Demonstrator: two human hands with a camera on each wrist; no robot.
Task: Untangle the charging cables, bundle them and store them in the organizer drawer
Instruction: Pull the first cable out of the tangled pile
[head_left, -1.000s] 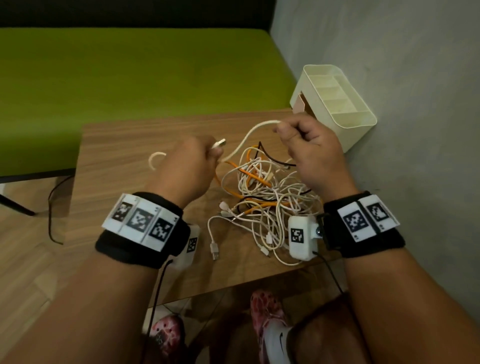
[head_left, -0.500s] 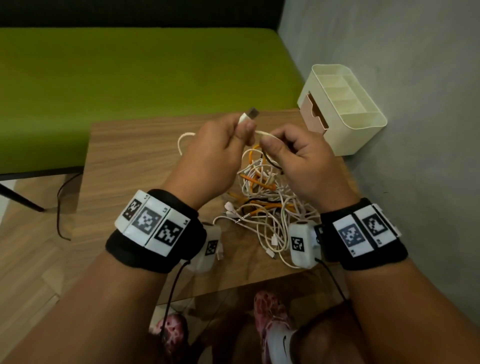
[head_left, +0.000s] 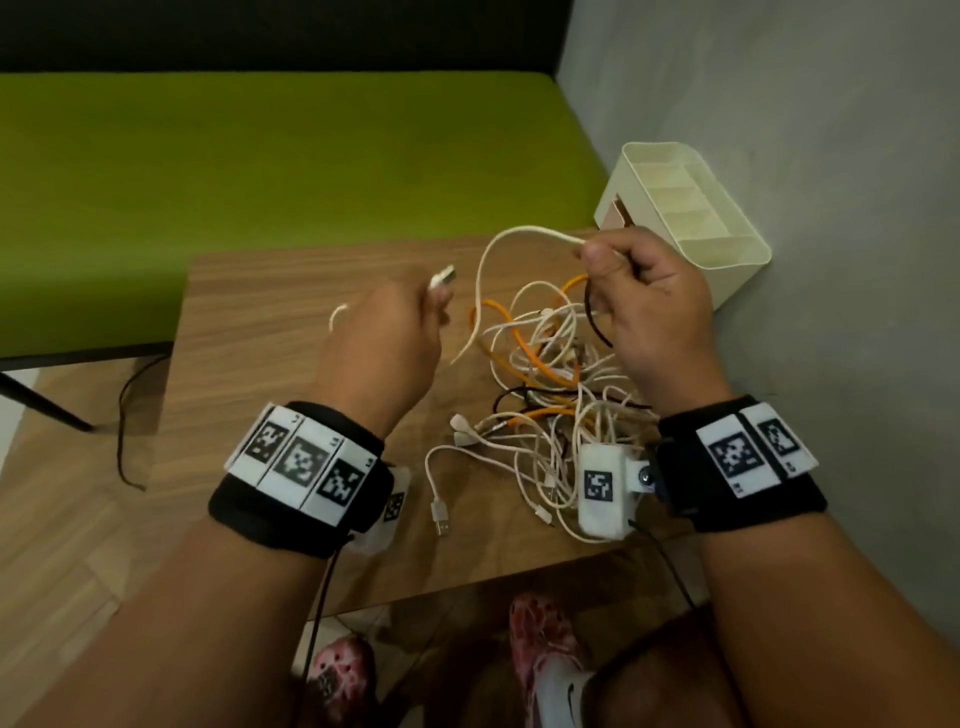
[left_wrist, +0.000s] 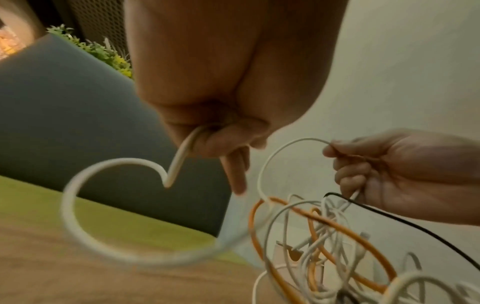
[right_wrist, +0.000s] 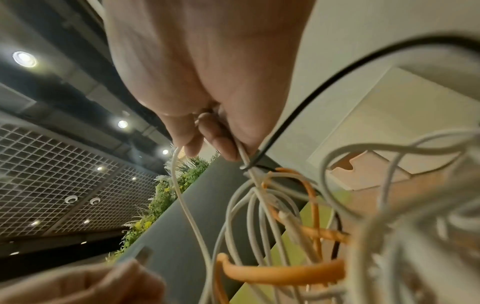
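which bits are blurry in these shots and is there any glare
Head view: dim but mostly sharp, no glare. Left wrist view: the white cable loop in front smears with blur. Right wrist view: ceiling lights glare brightly, the nearest cable tangle and left hand are soft.

Left hand pinches white cable near plug; right hand grips same cable above tangle on table; organizer behind.

- Two bare hands, the left hand and the right hand, each wearing one black wristband
- One cream plastic organizer with a drawer
- One wooden table
- One tangled heap of charging cables in white, orange and black; individual cables cannot be counted
- One green bench
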